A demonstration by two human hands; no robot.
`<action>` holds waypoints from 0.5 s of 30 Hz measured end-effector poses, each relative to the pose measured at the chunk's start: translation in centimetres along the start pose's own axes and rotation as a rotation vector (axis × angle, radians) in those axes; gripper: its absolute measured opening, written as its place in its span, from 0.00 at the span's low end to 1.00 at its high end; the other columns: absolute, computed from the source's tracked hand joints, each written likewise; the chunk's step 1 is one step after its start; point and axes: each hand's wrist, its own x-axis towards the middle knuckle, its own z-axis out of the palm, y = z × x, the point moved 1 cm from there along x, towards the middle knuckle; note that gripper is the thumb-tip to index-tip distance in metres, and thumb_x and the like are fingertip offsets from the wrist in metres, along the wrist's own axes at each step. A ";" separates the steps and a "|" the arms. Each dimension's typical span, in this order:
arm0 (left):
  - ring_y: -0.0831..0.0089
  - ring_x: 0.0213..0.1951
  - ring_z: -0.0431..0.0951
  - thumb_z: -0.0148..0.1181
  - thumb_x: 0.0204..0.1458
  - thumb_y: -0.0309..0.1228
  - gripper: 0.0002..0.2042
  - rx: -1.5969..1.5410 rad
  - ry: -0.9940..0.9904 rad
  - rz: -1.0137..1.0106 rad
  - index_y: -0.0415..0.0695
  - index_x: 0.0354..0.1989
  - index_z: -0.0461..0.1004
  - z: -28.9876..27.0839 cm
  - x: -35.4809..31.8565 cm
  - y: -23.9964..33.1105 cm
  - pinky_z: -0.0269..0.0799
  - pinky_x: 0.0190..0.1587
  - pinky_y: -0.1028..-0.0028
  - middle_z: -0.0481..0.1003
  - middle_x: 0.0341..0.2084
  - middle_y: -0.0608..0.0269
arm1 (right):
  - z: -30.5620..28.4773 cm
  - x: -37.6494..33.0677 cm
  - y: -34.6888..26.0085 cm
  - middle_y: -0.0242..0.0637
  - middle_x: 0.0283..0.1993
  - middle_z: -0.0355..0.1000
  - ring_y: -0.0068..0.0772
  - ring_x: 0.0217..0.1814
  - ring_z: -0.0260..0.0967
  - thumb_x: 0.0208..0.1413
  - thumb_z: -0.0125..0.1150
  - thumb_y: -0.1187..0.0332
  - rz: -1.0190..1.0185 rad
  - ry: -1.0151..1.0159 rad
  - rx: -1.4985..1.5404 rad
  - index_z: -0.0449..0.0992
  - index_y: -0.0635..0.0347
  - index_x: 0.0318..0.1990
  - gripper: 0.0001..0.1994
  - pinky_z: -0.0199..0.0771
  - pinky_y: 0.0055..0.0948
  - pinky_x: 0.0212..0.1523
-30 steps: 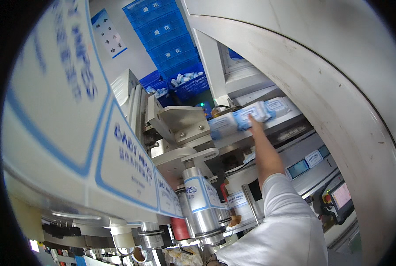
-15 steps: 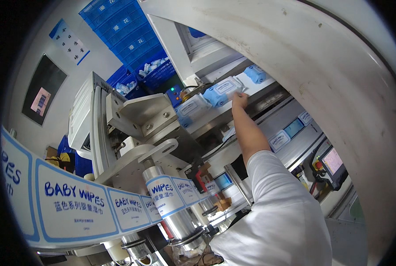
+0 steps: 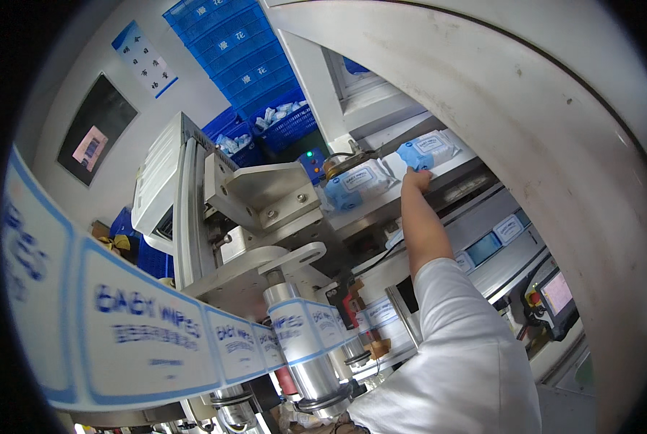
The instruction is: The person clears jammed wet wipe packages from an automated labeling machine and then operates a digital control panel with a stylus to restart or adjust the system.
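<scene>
My right hand (image 3: 418, 179) reaches over the near edge of the conveyor (image 3: 374, 208). Its fingers are bent together against the lower left corner of a blue-and-white pack of wet wipes (image 3: 430, 150); the fingertips are partly hidden. To the left, another pack of wet wipes (image 3: 360, 182) lies label up on the belt under the metal machine parts. My left hand does not show.
A strip of white, blue-edged labels (image 3: 150, 336) runs across the lower left around a metal roller (image 3: 298, 347). A curved white machine frame (image 3: 512, 101) arches overhead at right. Blue crates (image 3: 229, 43) stand behind. A lower conveyor (image 3: 493, 278) and a control screen (image 3: 556, 293) lie to the right.
The view has shifted, so the scene sits lower and farther right. Relative to my right hand, the packs have moved left; it was by one pack's right end and is now at another's left end.
</scene>
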 end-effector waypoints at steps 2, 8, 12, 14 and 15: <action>0.45 0.51 0.64 0.46 0.49 0.59 0.36 0.004 -0.009 -0.013 0.34 0.50 0.65 -0.2 -0.7 -0.5 0.60 0.55 0.54 0.65 0.50 0.46 | 0.5 -0.7 1.1 0.40 0.31 0.74 0.43 0.36 0.73 0.39 0.69 0.66 0.021 -0.114 -0.013 0.74 0.61 0.31 0.13 0.72 0.37 0.38; 0.44 0.53 0.62 0.51 0.46 0.58 0.37 -0.204 0.048 -0.052 0.34 0.52 0.63 -0.4 2.3 1.1 0.58 0.55 0.53 0.64 0.50 0.44 | -1.4 4.5 0.5 0.35 0.30 0.71 0.36 0.34 0.70 0.45 0.64 0.72 -0.014 -0.387 0.392 0.71 0.59 0.31 0.07 0.72 0.31 0.39; 0.44 0.54 0.61 0.56 0.44 0.57 0.38 -0.455 0.106 0.047 0.35 0.54 0.61 0.3 0.6 -0.2 0.58 0.55 0.52 0.63 0.51 0.41 | -6.9 -3.1 -2.7 0.37 0.35 0.68 0.32 0.42 0.67 0.49 0.58 0.77 0.179 -0.791 0.956 0.67 0.60 0.32 0.06 0.69 0.30 0.48; 0.43 0.51 0.63 0.58 0.46 0.50 0.31 -0.558 0.059 0.283 0.38 0.52 0.65 -1.7 2.6 2.0 0.59 0.54 0.53 0.62 0.52 0.39 | -11.5 -5.4 -4.8 0.36 0.34 0.67 0.31 0.42 0.66 0.50 0.56 0.79 0.170 -0.872 1.173 0.66 0.61 0.31 0.05 0.69 0.29 0.50; 0.43 0.50 0.65 0.60 0.46 0.45 0.28 -0.873 0.019 0.373 0.37 0.50 0.66 -4.8 4.5 4.0 0.59 0.54 0.54 0.64 0.50 0.38 | -13.8 -8.0 -5.3 0.36 0.33 0.66 0.31 0.39 0.66 0.50 0.56 0.79 0.109 -0.878 1.244 0.65 0.62 0.30 0.05 0.69 0.28 0.49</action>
